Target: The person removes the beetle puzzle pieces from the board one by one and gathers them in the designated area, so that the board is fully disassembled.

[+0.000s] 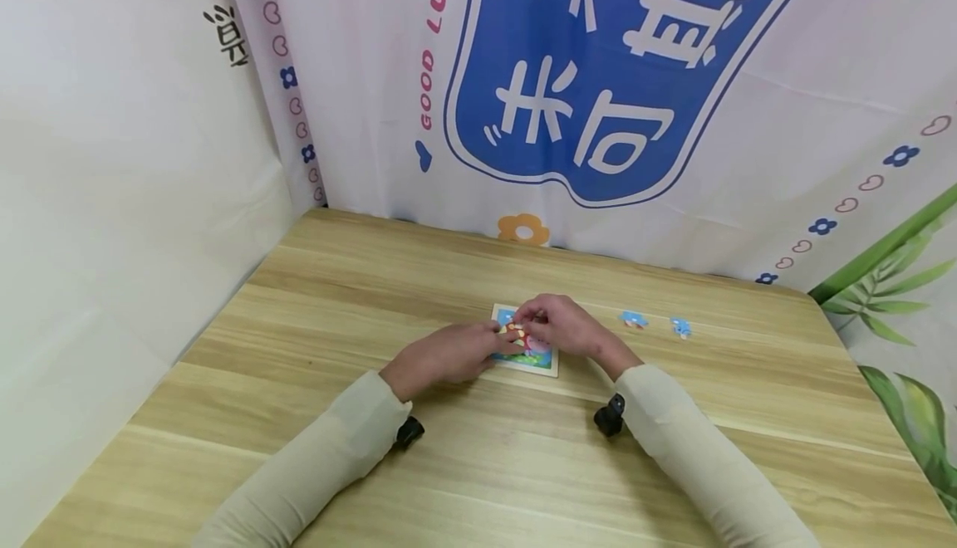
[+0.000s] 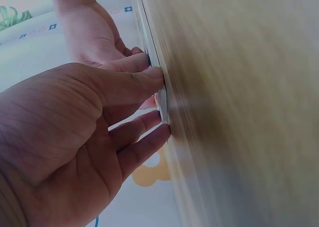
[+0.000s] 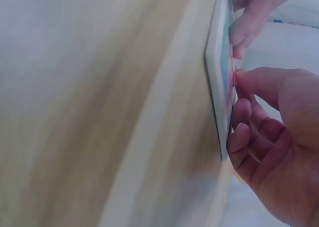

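Note:
A small jigsaw puzzle board (image 1: 544, 369) with a pale frame and a colourful cartoon picture lies flat on the table, between both hands. My left hand (image 1: 452, 352) reaches in from the left, its extended fingers resting on the board's left side and over the picture; in the left wrist view its thumb (image 2: 149, 75) touches the edge. On the other side, my right hand (image 1: 566, 325) pinches a puzzle piece at the picture's surface with thumb and forefinger, mostly hidden by the fingers. Its other fingers (image 3: 240, 137) curl at the board's edge.
Two loose blue puzzle pieces, one nearer piece (image 1: 633, 319) and one farther piece (image 1: 681, 327), lie right of the board. The wooden table (image 1: 314, 307) ends at a printed cloth (image 1: 374, 116) behind and a white wall (image 1: 134, 158) on the left.

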Tool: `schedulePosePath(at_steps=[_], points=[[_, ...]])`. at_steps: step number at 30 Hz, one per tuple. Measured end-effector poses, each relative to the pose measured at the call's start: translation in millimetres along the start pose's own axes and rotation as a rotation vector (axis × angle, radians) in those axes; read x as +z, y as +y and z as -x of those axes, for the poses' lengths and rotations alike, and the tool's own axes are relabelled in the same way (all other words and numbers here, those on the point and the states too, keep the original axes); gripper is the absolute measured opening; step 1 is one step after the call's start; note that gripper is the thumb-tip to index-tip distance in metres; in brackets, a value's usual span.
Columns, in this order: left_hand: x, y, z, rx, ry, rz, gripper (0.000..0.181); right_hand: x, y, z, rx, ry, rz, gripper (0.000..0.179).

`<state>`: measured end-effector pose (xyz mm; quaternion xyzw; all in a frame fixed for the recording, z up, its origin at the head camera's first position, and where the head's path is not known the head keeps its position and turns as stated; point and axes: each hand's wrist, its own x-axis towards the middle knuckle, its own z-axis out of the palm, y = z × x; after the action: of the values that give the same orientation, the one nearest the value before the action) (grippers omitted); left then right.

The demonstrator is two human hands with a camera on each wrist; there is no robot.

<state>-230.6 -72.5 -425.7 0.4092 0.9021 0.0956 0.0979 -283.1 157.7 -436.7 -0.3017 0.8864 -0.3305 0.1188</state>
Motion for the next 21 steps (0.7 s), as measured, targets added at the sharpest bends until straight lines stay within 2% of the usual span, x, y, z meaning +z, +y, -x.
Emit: schedulePosePath(at_steps=[11, 17, 21], points=[[-2.4, -0.7, -0.4, -0.011, -0.008, 0.038, 0.049, 1, -1, -7.2, 0.048, 0.015, -0.026, 0.012], [-0.7, -2.3, -3.0, 0.008, -0.01, 0.005, 0.048, 5, -2, -11.7, 0.049, 0.034, 0.014, 0.008], [-0.7, -1.9, -3.1, -0.001, -0.022, 0.009, 0.049, 6, -4, -13.4, 0.073, 0.033, 0.054, 0.009]])
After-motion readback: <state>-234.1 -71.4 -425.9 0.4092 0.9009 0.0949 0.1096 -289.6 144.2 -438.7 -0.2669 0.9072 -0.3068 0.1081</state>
